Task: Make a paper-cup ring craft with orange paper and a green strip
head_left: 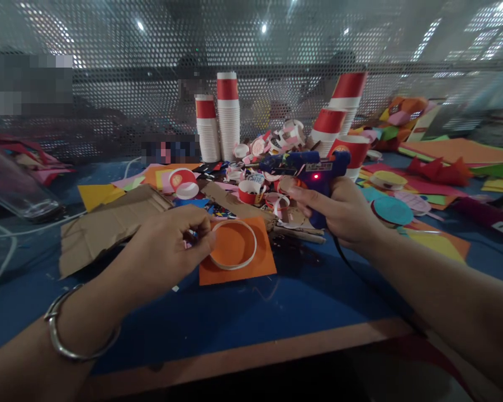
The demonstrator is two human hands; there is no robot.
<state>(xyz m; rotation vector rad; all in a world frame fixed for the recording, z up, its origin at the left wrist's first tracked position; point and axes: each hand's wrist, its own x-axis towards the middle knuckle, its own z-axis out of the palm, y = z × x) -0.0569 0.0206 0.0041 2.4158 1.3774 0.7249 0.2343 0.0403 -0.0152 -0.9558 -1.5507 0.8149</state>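
Left hand [167, 245] pinches a white paper ring [233, 244] on an orange square [238, 254] mid-worktop; right hand [339, 212], just beside, grips a blue glue gun [308, 167].

Left hand [167, 245] pinching paper ring [233, 244], right hand [339, 212] gripping glue gun [305, 167]

My left hand [167, 245] pinched the near-left edge of the paper ring [233, 244], which lay on a paper square [251, 268] on the table [276, 312]. My right hand [339, 215], right of the ring, held the glue gun [310, 167]. Cardboard [109, 223] lay left; stacked cups [218, 120] stood behind.
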